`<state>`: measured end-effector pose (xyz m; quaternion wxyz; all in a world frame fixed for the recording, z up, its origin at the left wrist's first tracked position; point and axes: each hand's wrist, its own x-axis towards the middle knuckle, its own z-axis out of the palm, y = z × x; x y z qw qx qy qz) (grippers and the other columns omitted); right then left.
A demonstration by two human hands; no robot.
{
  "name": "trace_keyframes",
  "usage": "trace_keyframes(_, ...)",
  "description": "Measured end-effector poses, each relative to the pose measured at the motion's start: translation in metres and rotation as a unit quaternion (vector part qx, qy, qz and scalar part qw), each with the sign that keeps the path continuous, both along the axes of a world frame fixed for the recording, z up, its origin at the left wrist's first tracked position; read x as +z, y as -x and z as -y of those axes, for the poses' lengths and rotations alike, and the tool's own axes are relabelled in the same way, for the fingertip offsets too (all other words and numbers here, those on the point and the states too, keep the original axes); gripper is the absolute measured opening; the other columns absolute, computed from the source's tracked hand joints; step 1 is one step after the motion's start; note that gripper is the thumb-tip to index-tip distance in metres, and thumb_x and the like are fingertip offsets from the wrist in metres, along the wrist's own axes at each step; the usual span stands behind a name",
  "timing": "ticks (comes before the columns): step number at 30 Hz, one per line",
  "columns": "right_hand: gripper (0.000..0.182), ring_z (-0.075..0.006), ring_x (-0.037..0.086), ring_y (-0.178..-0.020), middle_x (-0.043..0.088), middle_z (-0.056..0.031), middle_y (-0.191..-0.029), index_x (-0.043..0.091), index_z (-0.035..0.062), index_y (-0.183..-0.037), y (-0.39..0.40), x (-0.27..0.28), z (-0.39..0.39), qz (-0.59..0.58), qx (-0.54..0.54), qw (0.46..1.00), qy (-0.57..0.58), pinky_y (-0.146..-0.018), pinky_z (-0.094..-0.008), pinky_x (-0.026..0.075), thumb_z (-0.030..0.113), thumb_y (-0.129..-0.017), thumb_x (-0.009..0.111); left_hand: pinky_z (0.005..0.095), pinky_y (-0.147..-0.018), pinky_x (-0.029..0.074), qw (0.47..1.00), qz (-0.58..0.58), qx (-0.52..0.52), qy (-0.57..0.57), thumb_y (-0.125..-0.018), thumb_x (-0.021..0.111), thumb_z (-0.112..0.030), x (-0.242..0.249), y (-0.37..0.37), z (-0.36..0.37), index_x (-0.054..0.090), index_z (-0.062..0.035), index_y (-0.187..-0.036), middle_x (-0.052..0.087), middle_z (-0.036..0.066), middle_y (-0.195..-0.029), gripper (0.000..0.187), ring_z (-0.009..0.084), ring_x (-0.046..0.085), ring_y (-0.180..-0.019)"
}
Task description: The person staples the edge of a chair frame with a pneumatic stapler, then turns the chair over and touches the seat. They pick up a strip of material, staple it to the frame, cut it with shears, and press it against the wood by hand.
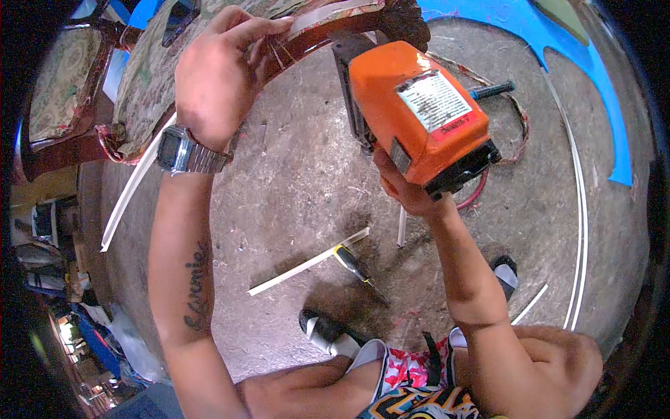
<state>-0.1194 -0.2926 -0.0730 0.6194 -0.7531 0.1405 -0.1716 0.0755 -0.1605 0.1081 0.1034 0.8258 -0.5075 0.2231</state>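
Note:
My right hand is wrapped round an orange staple gun with a white label on top. The tool's dark nose reaches the wooden edge of an upholstered chair; whether it touches is hard to tell. My left hand, with a metal watch on the wrist, pinches a pale trim strip against the fabric edge. Loose threads hang below those fingers. Another length of pale strip hangs down left of my wrist; my hand hides whether the two are joined.
On the concrete floor lie a short white strip, a yellow-and-black screwdriver and long white strips at the right. A blue cut sheet curves along the upper right. A red hose shows behind the staple gun.

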Motion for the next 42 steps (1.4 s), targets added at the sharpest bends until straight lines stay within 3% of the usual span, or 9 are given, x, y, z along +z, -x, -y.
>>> trace_keyframes(5, 0.027, -0.0084, 0.042, -0.046, 0.043, 0.0042, -0.055, 0.050, 0.0119, -0.080, -0.002, 0.001, -0.002, 0.021, 0.018, 0.997, 0.078, -0.042, -0.0263, 0.033, 0.032, -0.097, 0.057, 0.0383, -0.066, 0.053, 0.997, 0.039, -0.047, 0.040, -0.078, 0.072, -0.015, -0.005, -0.001, 0.001, 0.070, -0.0199, -0.104, 0.063, 0.005, -0.092, 0.026, 0.0278, 0.064, -0.077)
trace_keyframes(18, 0.014, -0.0119, 0.052, -0.063, 0.053, 0.0005, -0.072, 0.055, 0.0112, -0.095, -0.016, 0.008, 0.001, 0.131, -0.015, 0.949, 0.285, -0.056, -0.0302, 0.041, 0.025, -0.096, 0.059, 0.0334, -0.070, 0.052, 0.997, -0.028, -0.011, 0.065, -0.075, 0.076, -0.007, -0.013, 0.010, 0.005, 0.070, -0.0141, -0.110, 0.064, 0.007, -0.093, 0.036, 0.0251, 0.065, -0.079)
trace_keyframes(21, 0.020, -0.0152, 0.057, -0.086, 0.059, -0.0045, -0.093, 0.056, 0.0107, -0.110, -0.021, 0.007, -0.003, 0.240, 0.016, 0.954, 0.178, -0.075, -0.0333, 0.045, 0.024, -0.096, 0.059, 0.0336, -0.070, 0.052, 0.998, -0.003, -0.020, 0.060, -0.075, 0.075, -0.006, -0.013, 0.010, 0.005, 0.070, -0.0135, -0.109, 0.064, 0.007, -0.093, 0.035, 0.0252, 0.065, -0.078)
trace_keyframes(24, 0.037, -0.0184, 0.051, -0.116, 0.055, -0.0101, -0.124, 0.050, 0.0102, -0.128, -0.021, -0.007, -0.010, 0.254, 0.125, 0.942, -0.180, -0.102, -0.0368, 0.038, 0.025, -0.095, 0.059, 0.0343, -0.070, 0.052, 0.999, 0.000, -0.017, 0.050, -0.075, 0.074, -0.005, -0.013, 0.008, 0.004, 0.070, -0.0135, -0.108, 0.064, 0.007, -0.093, 0.035, 0.0254, 0.065, -0.079)
trace_keyframes(27, 0.047, -0.0209, 0.047, -0.126, 0.052, -0.0094, -0.134, 0.049, 0.0124, -0.131, -0.020, -0.008, -0.004, 0.203, 0.145, 0.959, -0.132, -0.110, -0.0396, 0.032, 0.028, -0.089, 0.062, 0.0350, -0.071, 0.052, 0.998, 0.012, -0.014, 0.054, -0.075, 0.073, -0.006, -0.014, 0.006, 0.005, 0.070, -0.0135, -0.108, 0.064, 0.008, -0.093, 0.034, 0.0262, 0.065, -0.080)
trace_keyframes(31, 0.043, -0.0236, 0.050, -0.122, 0.057, -0.0074, -0.128, 0.053, 0.0113, -0.128, -0.023, -0.001, -0.006, 0.123, 0.001, 0.963, 0.240, -0.107, -0.0416, 0.035, 0.026, -0.088, 0.063, 0.0355, -0.071, 0.052, 0.999, 0.018, -0.010, 0.048, -0.077, 0.073, -0.008, -0.014, 0.007, 0.006, 0.070, -0.0134, -0.108, 0.064, 0.009, -0.093, 0.031, 0.0282, 0.064, -0.080)
trace_keyframes(34, 0.022, -0.0191, 0.059, -0.079, 0.062, -0.0061, -0.092, 0.055, 0.0081, -0.109, -0.024, 0.018, 0.002, 0.170, -0.084, 0.924, 0.331, -0.073, -0.0351, 0.048, 0.024, -0.095, 0.060, 0.0360, -0.071, 0.052, 0.999, 0.025, -0.008, 0.042, -0.079, 0.071, -0.010, -0.012, 0.008, 0.002, 0.070, -0.0146, -0.109, 0.064, 0.009, -0.094, 0.031, 0.0290, 0.064, -0.080)
trace_keyframes(39, 0.024, -0.0095, 0.039, -0.042, 0.046, 0.0016, -0.059, 0.050, 0.0111, -0.085, 0.001, -0.024, 0.001, 0.017, -0.050, 0.996, 0.078, -0.038, -0.0268, 0.030, 0.030, -0.096, 0.059, 0.0388, -0.066, 0.053, 0.999, 0.035, 0.021, 0.033, -0.078, 0.071, -0.014, -0.010, 0.008, -0.014, 0.070, -0.0229, -0.107, 0.063, 0.004, -0.093, 0.031, 0.0281, 0.064, -0.077)
trace_keyframes(42, 0.028, -0.0079, 0.038, -0.038, 0.044, 0.0034, -0.054, 0.050, 0.0116, -0.080, 0.008, -0.023, -0.004, -0.014, -0.033, 0.998, 0.045, -0.033, -0.0254, 0.028, 0.032, -0.097, 0.059, 0.0391, -0.066, 0.053, 0.998, 0.022, 0.020, 0.048, -0.077, 0.071, -0.013, -0.012, 0.008, -0.019, 0.070, -0.0233, -0.107, 0.063, 0.004, -0.093, 0.032, 0.0282, 0.065, -0.077)
